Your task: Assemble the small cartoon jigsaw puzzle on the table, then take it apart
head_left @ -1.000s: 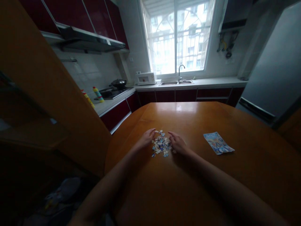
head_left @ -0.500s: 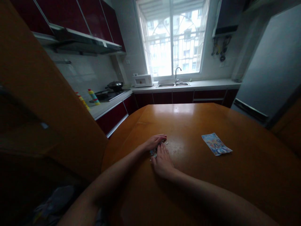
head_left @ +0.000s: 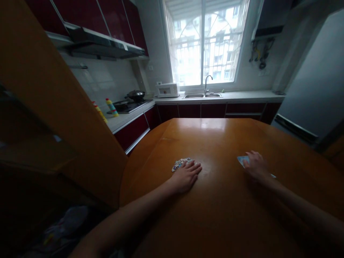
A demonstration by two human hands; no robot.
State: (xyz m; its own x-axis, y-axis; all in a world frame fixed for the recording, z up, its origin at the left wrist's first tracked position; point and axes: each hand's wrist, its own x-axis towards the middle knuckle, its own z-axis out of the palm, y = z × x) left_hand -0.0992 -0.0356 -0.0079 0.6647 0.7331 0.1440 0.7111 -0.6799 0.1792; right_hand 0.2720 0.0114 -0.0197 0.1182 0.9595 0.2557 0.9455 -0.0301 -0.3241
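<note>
On a brown wooden table (head_left: 215, 204), jigsaw pieces (head_left: 178, 163) lay heaped, partly covered by the spread left hand (head_left: 187, 175), the right hand (head_left: 256, 165) bent over a printed sheet (head_left: 242, 159), whether gripping it could not be told.

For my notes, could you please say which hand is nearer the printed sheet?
Right: the right hand hides much of the sheet; the left hand is farther left, at the puzzle pieces.

Both arms (head_left: 134, 211) outstretched, well apart, left hand (head_left: 186, 177) flat, palm down, right hand (head_left: 256, 167) loosely curled
</note>
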